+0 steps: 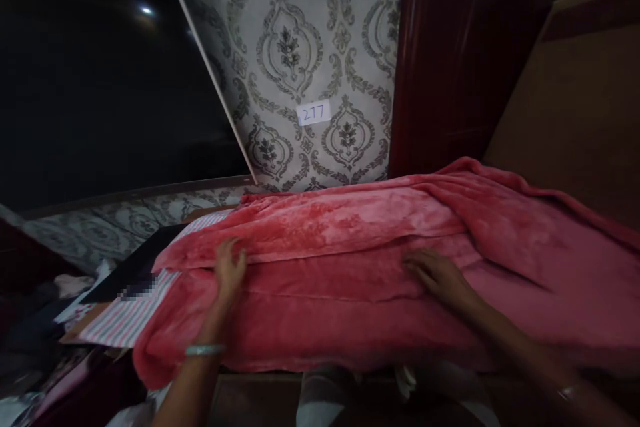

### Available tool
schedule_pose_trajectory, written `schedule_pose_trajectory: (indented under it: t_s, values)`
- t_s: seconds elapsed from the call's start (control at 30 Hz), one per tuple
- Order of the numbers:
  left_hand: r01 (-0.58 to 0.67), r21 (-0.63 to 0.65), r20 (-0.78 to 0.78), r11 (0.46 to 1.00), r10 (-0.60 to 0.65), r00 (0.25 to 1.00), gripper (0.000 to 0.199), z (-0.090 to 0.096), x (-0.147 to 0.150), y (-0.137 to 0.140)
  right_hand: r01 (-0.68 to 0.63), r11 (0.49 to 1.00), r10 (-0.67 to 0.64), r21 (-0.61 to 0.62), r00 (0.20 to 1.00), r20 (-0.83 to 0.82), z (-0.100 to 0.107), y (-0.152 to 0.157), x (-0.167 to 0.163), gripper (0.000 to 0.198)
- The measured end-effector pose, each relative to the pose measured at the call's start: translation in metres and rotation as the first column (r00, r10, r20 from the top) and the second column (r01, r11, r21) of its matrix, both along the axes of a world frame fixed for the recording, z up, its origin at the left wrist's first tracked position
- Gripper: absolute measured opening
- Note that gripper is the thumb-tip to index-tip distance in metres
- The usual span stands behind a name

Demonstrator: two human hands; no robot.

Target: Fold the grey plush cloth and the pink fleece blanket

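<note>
A red plush blanket point(310, 320) is spread over a low surface in front of me, with a strip along its far side folded over into a long straight edge. My left hand point(231, 271) rests at the left part of that folded edge, its thumb and fingers apart. Over the right part of the fold lies my right hand point(436, 272), fingers stretched toward the left and touching the cloth. To the right, the blanket bunches into a loose raised fold point(505, 213). A green bangle point(205, 349) circles the left wrist.
A striped cloth point(135, 313) and a dark flat panel point(135, 260) show at the left end, near piled clothes point(30, 333). Behind stand a patterned wall point(320, 33) with a "277" label point(313, 113), a large dark screen point(100, 80) and a dark red post point(440, 60).
</note>
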State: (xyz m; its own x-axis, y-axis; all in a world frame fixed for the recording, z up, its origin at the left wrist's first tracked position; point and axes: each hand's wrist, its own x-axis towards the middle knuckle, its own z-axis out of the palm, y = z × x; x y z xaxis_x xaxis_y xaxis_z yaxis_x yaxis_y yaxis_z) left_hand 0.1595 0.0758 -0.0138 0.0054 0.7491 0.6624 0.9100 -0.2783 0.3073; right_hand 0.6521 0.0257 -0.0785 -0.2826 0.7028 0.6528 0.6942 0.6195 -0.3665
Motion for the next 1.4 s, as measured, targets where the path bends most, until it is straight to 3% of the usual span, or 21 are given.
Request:
schedule_pose_trajectory:
  t_s: [0.1, 0.17, 0.23, 0.33, 0.5, 0.67, 0.77, 0.87, 0.97, 1.07, 1.17, 1.4]
  values:
    - [0.257, -0.136, -0.13, 0.957, -0.274, 0.953, 0.034, -0.027, 0.05, -0.001, 0.203, 0.977, -0.202, 0.07, 0.979, -0.025, -0.002, 0.018, 0.003, 0.025]
    - [0.336, -0.236, -0.224, 0.912, -0.387, 0.894, 0.044, -0.037, 0.078, -0.002, 0.331, 0.94, -0.331, 0.087, 0.944, -0.012, -0.006, 0.03, 0.005, 0.034]
    - [0.304, -0.287, -0.277, 0.909, -0.382, 0.882, 0.047, -0.039, 0.096, -0.001, 0.43, 0.899, -0.432, 0.083, 0.902, 0.018, -0.01, 0.04, 0.008, 0.045]
    - [0.234, -0.326, -0.311, 0.916, -0.337, 0.888, 0.045, -0.035, 0.107, 0.006, 0.49, 0.87, -0.492, 0.045, 0.869, 0.052, -0.017, 0.053, 0.017, 0.047]
    - [0.146, -0.341, -0.357, 0.928, -0.272, 0.894, 0.039, -0.03, 0.115, 0.019, 0.497, 0.868, -0.495, -0.021, 0.867, 0.057, -0.02, 0.069, 0.032, 0.036]
    - [0.125, -0.32, -0.333, 0.939, -0.235, 0.913, 0.033, -0.026, 0.12, 0.026, 0.471, 0.882, -0.47, -0.019, 0.882, 0.043, -0.007, 0.08, 0.04, 0.032]
    - [0.142, -0.284, -0.256, 0.948, -0.218, 0.942, 0.032, -0.021, 0.11, 0.024, 0.442, 0.897, -0.442, 0.012, 0.897, 0.024, 0.006, 0.066, 0.05, 0.033]
    - [0.207, -0.213, -0.229, 0.955, -0.254, 0.94, 0.033, -0.02, 0.094, 0.012, 0.38, 0.92, -0.384, 0.099, 0.923, 0.025, 0.013, 0.031, 0.062, 0.033]
    - [0.27, -0.212, -0.273, 0.939, -0.322, 0.906, 0.032, -0.026, 0.082, -0.007, 0.273, 0.953, -0.286, 0.131, 0.953, 0.095, 0.006, -0.011, 0.07, 0.035]
    - [0.299, -0.276, -0.319, 0.913, -0.381, 0.868, 0.033, -0.035, 0.079, -0.023, 0.202, 0.978, -0.206, 0.045, 0.968, 0.145, -0.01, -0.038, 0.071, 0.035]
    - [0.295, -0.247, -0.318, 0.923, -0.365, 0.875, 0.032, -0.043, 0.079, -0.033, 0.199, 0.98, -0.197, 0.0, 0.972, 0.129, -0.022, -0.045, 0.069, 0.035]
    - [0.255, -0.154, -0.268, 0.955, -0.289, 0.919, 0.033, -0.055, 0.073, -0.043, 0.292, 0.955, -0.294, 0.045, 0.954, 0.061, -0.027, -0.042, 0.062, 0.033]
